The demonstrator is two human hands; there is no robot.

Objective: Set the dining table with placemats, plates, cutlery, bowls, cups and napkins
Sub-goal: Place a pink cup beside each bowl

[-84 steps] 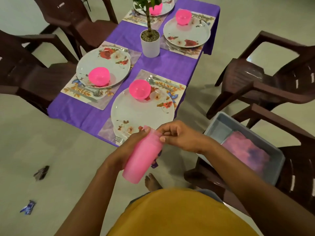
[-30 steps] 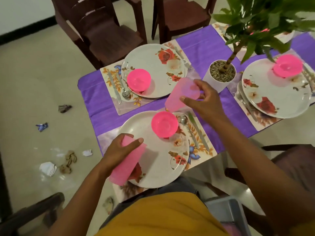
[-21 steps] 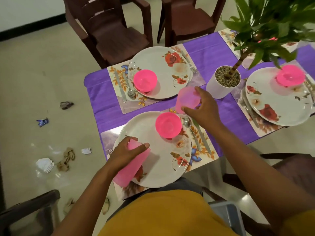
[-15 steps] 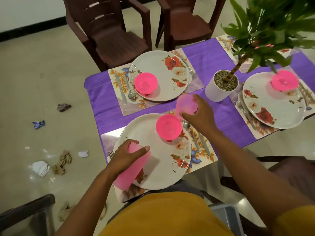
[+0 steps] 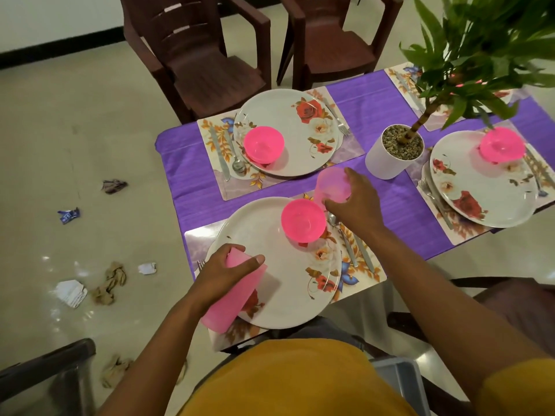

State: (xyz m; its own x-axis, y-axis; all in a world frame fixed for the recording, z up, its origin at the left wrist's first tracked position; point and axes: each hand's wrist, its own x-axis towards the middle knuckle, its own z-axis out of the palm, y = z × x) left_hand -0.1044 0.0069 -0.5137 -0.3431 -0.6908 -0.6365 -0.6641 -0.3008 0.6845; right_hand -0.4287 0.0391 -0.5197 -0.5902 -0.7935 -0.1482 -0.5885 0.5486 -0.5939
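My right hand (image 5: pixel 357 202) grips a pale pink cup (image 5: pixel 330 184) from above, upright at the far corner of the near placemat (image 5: pixel 365 273), just behind the pink bowl (image 5: pixel 303 224). My left hand (image 5: pixel 223 270) holds a stack of pink cups (image 5: pixel 232 298) tilted over the near floral plate (image 5: pixel 270 235). A spoon and knife (image 5: pixel 350 249) lie right of that plate. The far setting has a plate (image 5: pixel 300 145) with a pink bowl (image 5: pixel 263 144) and cutlery. Another plate (image 5: pixel 480 193) with a bowl (image 5: pixel 502 144) sits at the right.
A potted plant in a white pot (image 5: pixel 390 159) stands mid-table on the purple cloth (image 5: pixel 405 211), close to my right hand. Brown chairs (image 5: pixel 204 64) ring the table. Paper scraps (image 5: pixel 70 292) litter the floor at left. A grey bin (image 5: pixel 399 382) sits at bottom right.
My right hand pulled one cup off the stack, carried it over the table and lowered it upright behind the near bowl. The left hand keeps the stack over the plate.
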